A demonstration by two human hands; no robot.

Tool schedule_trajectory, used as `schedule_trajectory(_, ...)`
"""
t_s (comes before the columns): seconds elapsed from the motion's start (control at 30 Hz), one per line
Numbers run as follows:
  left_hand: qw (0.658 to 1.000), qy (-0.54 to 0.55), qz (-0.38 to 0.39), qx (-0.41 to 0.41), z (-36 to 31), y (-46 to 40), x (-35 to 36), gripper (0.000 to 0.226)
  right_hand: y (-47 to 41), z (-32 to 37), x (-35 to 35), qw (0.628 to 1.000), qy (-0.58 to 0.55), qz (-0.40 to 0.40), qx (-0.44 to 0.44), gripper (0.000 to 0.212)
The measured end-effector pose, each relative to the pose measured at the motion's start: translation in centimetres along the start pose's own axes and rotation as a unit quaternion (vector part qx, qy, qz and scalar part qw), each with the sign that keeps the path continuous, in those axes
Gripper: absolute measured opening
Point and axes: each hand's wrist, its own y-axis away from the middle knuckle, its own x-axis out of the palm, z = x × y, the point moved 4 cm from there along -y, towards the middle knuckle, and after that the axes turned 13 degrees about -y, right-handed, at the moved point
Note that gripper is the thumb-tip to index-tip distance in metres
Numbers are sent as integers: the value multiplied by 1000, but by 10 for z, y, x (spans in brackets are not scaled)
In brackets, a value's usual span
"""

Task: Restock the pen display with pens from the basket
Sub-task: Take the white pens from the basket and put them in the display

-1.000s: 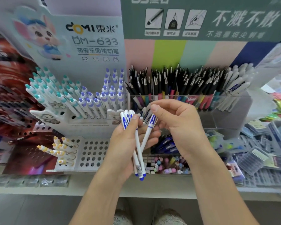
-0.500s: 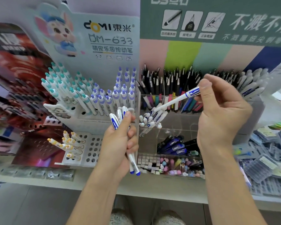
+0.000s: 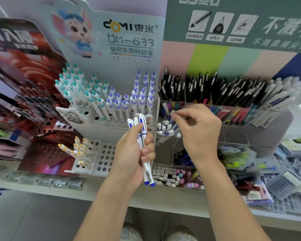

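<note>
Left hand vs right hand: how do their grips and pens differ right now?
The left hand wraps its fingers round a bundle of pens, held clear of the display; the right hand pinches a single pen at its top, lowering it among the white-and-blue pens in the clear compartment. The bundle stands near upright; the single pen leans. All are white with blue markings.

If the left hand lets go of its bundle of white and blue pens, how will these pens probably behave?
The white and blue pens look like thin, stiff plastic, so probably light and not floppy. Their barrels seem round and smooth, so they would likely slip apart and roll. The left hand grips them only mid-barrel, so loosened fingers may let them slide down.
</note>
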Motion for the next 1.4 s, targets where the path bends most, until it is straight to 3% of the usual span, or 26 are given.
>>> schedule_trajectory(0.2, 998, -51, 41, -5, 1, 3, 7, 15, 0, -5, 1, 996, 80, 42, 2, 11)
schedule_trajectory(0.37, 992, -103, 73, -14, 6, 3, 16, 15, 1, 11, -10, 996, -43, 17, 76, 7)
schedule_trajectory(0.53, 984, -127, 125, -25, 9, 6, 28, 17, 1, 19, -12, 935, -230, 123, 239, 8)
schedule_trajectory(0.67, 977, -163, 138, -7, 11, 7, 35, 20, 5, 10, -18, 918, -265, 110, 275, 13)
schedule_trajectory(0.8, 980, -174, 88, 26, 10, 5, 33, 30, -1, 16, -37, 913, -326, 39, 241, 14)
schedule_trajectory(0.9, 983, -166, 39, 64, 3, 3, 22, 31, -17, 27, -64, 905, -393, -73, 145, 14)
schedule_trajectory(0.97, 986, -148, 8, 80, 0, 3, 14, 30, -24, 30, -75, 920, -366, -114, 82, 8)
schedule_trajectory(1.13, 989, -119, -11, 82, -4, 1, 10, 27, -14, 24, -52, 974, -215, -50, 42, 11)
schedule_trajectory(1.27, 991, -111, -9, 75, -2, 2, 10, 26, -5, 17, -35, 977, -208, -5, 55, 13)
schedule_trajectory(1.4, 992, -100, -10, 71, 1, 3, 9, 28, -7, 18, -38, 974, -218, -33, 46, 14)
